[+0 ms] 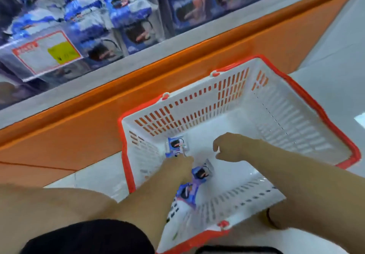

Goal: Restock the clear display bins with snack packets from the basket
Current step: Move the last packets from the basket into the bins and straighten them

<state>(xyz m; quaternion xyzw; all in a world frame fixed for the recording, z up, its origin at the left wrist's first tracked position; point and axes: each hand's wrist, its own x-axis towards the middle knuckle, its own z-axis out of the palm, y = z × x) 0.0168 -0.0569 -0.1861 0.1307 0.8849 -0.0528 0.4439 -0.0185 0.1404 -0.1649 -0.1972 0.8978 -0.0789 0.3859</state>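
A white basket with a red rim (324,113) stands on the floor in front of the shelf. Three blue snack packets lie in its near left corner: one against the left wall (175,145), one in the middle (201,171) and one nearer me (187,191). My left hand (177,167) reaches into the basket with curled fingers and pinches the lower edge of the packet at the wall. My right hand (231,149) hovers over the basket floor beside it, loosely curled, and holds nothing. Clear display bins (136,22) above hold several blue packets.
An orange shelf base (83,135) runs diagonally behind the basket. A price label (47,53) hangs on the left bin's front. The basket's right half holds nothing. White floor tiles (327,60) lie to the right. My knees are at the bottom edge.
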